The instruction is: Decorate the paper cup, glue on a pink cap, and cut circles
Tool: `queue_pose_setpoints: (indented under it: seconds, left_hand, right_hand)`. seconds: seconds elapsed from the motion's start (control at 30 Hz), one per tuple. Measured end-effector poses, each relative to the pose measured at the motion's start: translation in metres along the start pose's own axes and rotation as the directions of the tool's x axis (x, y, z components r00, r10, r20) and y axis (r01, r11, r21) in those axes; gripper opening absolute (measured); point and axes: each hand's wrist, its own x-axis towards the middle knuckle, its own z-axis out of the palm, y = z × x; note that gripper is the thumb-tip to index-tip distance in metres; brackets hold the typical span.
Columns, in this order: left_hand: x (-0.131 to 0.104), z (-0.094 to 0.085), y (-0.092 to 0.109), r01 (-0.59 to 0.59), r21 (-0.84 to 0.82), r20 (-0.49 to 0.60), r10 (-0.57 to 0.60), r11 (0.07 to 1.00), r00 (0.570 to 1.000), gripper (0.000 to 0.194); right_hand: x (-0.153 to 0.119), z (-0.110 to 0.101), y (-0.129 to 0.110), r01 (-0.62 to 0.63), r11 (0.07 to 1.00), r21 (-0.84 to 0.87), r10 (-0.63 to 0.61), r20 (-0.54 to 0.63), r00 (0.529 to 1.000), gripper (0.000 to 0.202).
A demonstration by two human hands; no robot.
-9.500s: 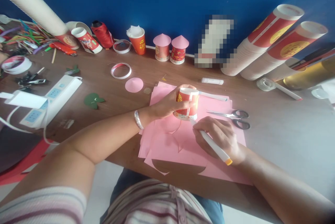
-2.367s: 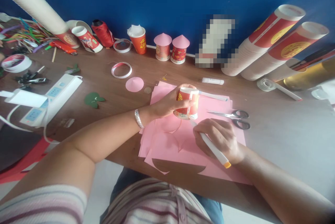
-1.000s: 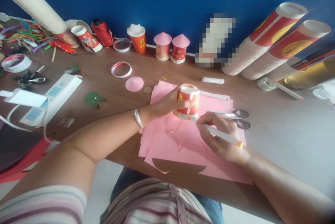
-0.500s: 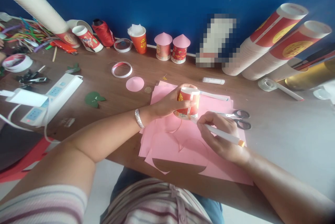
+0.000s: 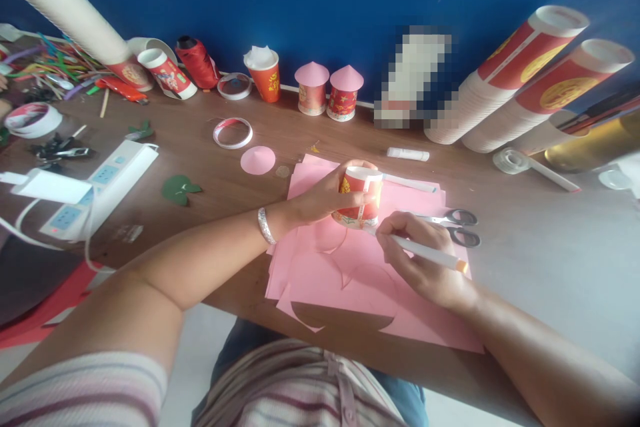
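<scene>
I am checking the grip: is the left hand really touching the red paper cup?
Touching. The head view shows the left hand holding the red paper cup, its thumb lying across the cup's near side.

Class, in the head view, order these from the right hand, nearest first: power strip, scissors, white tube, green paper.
1. Scissors, just beyond the right hand.
2. White tube, farther back.
3. Green paper, left.
4. Power strip, farther left.

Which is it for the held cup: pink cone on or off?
Off. The red cup in the left hand shows a bare white top; a pink cone sits apart on the table.
</scene>
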Motion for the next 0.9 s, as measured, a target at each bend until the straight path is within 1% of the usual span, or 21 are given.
queue_pose_setpoints:
  seconds: [0.1, 0.2, 0.3, 0.4, 0.5, 0.7, 0.9]
  left_hand:
    - [0.000, 0.001, 0.001, -0.004, -0.006, 0.002, 0.004, 1.000, 1.000, 0.050]
    - [-0.001, 0.002, 0.003, 0.002, -0.030, 0.006, -0.001, 1.000, 1.000, 0.050]
    - [-0.002, 0.003, 0.005, 0.015, -0.030, 0.011, -0.015, 0.999, 1.000, 0.048]
    - [-0.002, 0.002, 0.004, 0.011, -0.022, 0.017, -0.011, 1.000, 1.000, 0.049]
    - [-0.001, 0.000, 0.003, 0.010, -0.031, 0.018, -0.009, 0.999, 1.000, 0.050]
    - [0.000, 0.000, 0.003, -0.021, -0.025, 0.055, 0.022, 0.999, 0.998, 0.043]
    - [0.000, -0.001, 0.000, -0.023, -0.029, 0.065, 0.025, 0.999, 0.998, 0.042]
  right_hand:
    - [0.000, -0.001, 0.000, 0.000, 1.000, 0.006, 0.000, 0.001, 1.000, 0.015]
    - [-0.001, -0.001, 0.000, 0.037, 0.999, -0.034, -0.038, -0.025, 0.999, 0.015]
    - [-0.003, 0.001, 0.001, 0.153, 0.985, -0.084, -0.158, -0.062, 0.985, 0.015]
    - [-0.005, 0.005, 0.004, 0.301, 0.944, -0.137, -0.312, -0.071, 0.947, 0.016]
    - [-0.007, 0.007, 0.006, 0.373, 0.906, -0.199, -0.389, -0.044, 0.920, 0.019]
    - [-0.007, 0.010, 0.007, 0.386, 0.894, -0.227, -0.403, -0.033, 0.915, 0.022]
    - [-0.008, 0.010, 0.008, 0.396, 0.888, -0.235, -0.414, -0.031, 0.910, 0.022]
